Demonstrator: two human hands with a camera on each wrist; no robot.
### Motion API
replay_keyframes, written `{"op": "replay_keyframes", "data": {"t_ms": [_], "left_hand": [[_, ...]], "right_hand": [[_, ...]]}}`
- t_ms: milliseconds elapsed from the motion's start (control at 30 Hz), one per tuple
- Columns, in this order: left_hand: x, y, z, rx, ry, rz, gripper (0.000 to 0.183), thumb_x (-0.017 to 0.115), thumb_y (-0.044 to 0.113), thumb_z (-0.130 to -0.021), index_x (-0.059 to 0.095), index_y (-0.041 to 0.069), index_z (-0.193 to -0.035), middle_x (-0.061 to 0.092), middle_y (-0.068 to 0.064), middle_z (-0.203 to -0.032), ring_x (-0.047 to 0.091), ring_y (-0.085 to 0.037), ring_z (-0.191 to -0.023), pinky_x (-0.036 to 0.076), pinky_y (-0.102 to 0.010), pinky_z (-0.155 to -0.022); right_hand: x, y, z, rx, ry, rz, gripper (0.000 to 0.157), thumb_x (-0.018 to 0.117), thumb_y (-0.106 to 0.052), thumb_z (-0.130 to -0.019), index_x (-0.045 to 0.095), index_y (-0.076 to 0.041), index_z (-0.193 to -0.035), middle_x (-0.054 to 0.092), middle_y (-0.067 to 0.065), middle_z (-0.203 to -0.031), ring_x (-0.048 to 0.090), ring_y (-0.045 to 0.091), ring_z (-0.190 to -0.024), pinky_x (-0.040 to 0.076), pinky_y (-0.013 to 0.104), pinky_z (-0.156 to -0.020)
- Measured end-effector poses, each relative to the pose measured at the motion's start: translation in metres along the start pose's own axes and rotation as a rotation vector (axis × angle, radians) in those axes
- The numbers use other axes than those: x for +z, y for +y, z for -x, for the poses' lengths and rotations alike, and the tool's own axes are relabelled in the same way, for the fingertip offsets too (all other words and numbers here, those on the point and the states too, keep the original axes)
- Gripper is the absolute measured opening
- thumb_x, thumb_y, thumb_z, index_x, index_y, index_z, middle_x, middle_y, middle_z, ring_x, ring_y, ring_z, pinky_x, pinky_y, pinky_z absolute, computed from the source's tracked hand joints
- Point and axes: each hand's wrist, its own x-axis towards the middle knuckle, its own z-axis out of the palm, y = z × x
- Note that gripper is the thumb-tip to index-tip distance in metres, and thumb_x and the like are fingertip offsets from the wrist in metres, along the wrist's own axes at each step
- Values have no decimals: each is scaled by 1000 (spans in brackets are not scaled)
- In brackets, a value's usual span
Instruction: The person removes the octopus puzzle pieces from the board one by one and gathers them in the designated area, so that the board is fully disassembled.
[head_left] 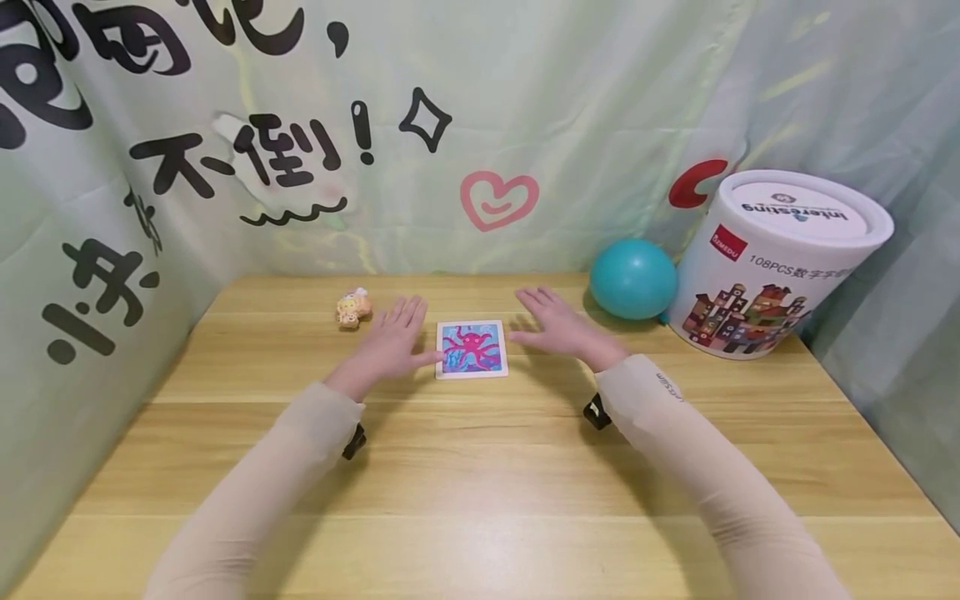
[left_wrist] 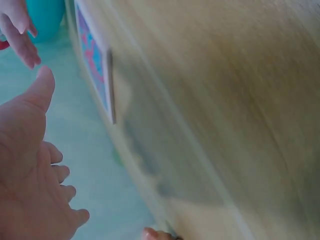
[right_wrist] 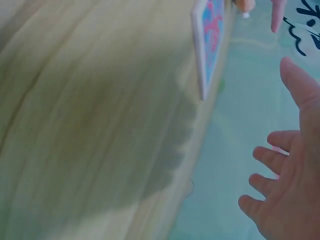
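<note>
Since your left hand (head_left: 387, 340) and right hand (head_left: 564, 328) hover wide, empty, at nine and three o'clock from the card (head_left: 472, 350), best approach evenly.

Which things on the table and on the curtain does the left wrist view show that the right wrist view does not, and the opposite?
Only left wrist: the teal ball and part of the red mark.
Only right wrist: black markings on the curtain.
Both: the octopus card on the wooden table, and part of the small figurine.
</note>
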Motion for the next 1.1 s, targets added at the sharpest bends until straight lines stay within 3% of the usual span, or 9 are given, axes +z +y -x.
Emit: {"op": "replay_keyframes", "data": {"t_ms": [200, 533, 800, 1100], "left_hand": [[7, 3, -5, 39, -46, -25, 90, 48, 54, -89, 4, -1, -146, -4, -15, -151, -5, -34, -137, 3, -49, -108], [15, 2, -10, 72, -144, -23, 85, 46, 51, -91, 7, -2, -145, 3, -18, -151, 3, -34, -137, 6, -48, -108], [17, 7, -11, 53, -248, -65, 76, 40, 50, -94, 12, 2, -147, 8, -14, -152, 8, -29, -137, 8, -48, -108], [18, 14, -5, 70, -250, -93, 77, 40, 50, -94, 14, 0, -146, 10, -16, -151, 9, -31, -137, 10, -47, -109]], "right_hand": [[14, -1, -11, -24, -115, -17, 81, 61, -42, -87, 22, -1, -145, 21, 18, -148, 9, 39, -135, 11, 50, -108], [26, -12, -17, -21, -240, 38, 76, 64, -39, -86, 29, -2, -143, 23, 17, -148, 11, 39, -135, 14, 48, -108], [29, -14, -17, -3, -265, 28, 75, 63, -37, -87, 28, -2, -144, 22, 15, -149, 12, 36, -136, 16, 47, -108], [27, -13, -7, -41, -259, -8, 74, 64, -35, -87, 31, 1, -142, 23, 19, -147, 16, 37, -134, 18, 47, -107]]}}
